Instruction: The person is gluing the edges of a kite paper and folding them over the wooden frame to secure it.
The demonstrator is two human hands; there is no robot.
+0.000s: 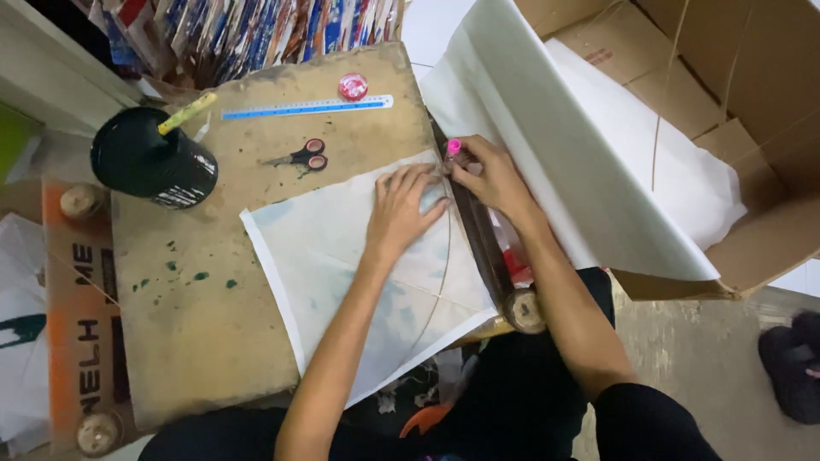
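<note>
A pale sheet of thin paper [333,256] lies on a worn wooden board [196,307]. A thin bent stick [437,290] runs across it in a curve. My left hand [401,209] rests flat on the sheet near its upper right corner, fingers spread. Beside it my right hand [491,175] grips a pink marker [453,147] with its tip at the paper's top edge. A dark wooden slat [483,248] lies along the sheet's right side.
Red-handled scissors [303,157], a blue ruler [307,107] and a small red round lid [352,85] lie at the board's far side. A black pot [149,162] holding a yellow-handled brush stands at left. A cardboard box [752,230] with large white sheets [589,154] sits at right.
</note>
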